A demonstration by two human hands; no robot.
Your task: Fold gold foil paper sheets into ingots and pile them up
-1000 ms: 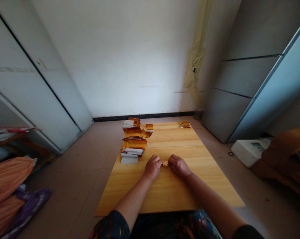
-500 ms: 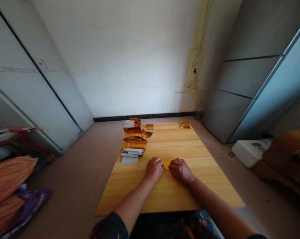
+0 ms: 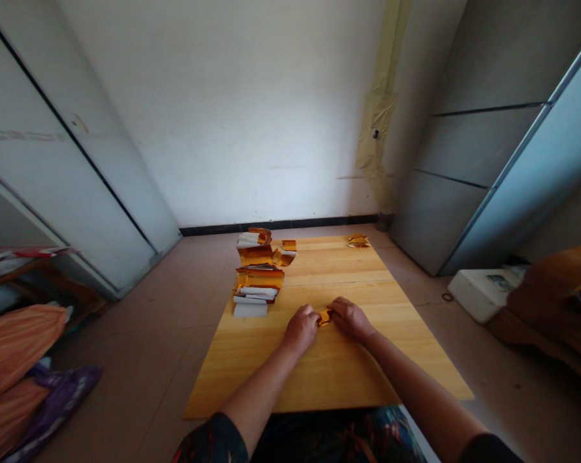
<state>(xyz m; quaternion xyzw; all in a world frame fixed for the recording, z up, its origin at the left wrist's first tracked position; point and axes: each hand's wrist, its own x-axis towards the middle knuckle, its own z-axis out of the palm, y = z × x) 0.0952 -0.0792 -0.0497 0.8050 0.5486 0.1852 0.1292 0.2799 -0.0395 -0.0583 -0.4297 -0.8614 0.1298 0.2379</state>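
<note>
Well, the small folded gold piece (image 3: 325,317) sits near the middle of the table, between our two hands; we cannot tell if it touches the wood. Our left hand (image 3: 301,329) and right hand (image 3: 349,319) are curled almost closed, and their fingertips seem to pinch the piece from both sides. Probably we hold it so because a thing this small and thin needs pressure from two sides to keep its fold. The table (image 3: 232,360) gives a flat, firm place for this work. Near its left edge stand the stacks of gold and white paper (image 3: 257,283), perhaps put there for easy reach. A second gold piece (image 3: 358,241) lies at the far corner, well apart.
</note>
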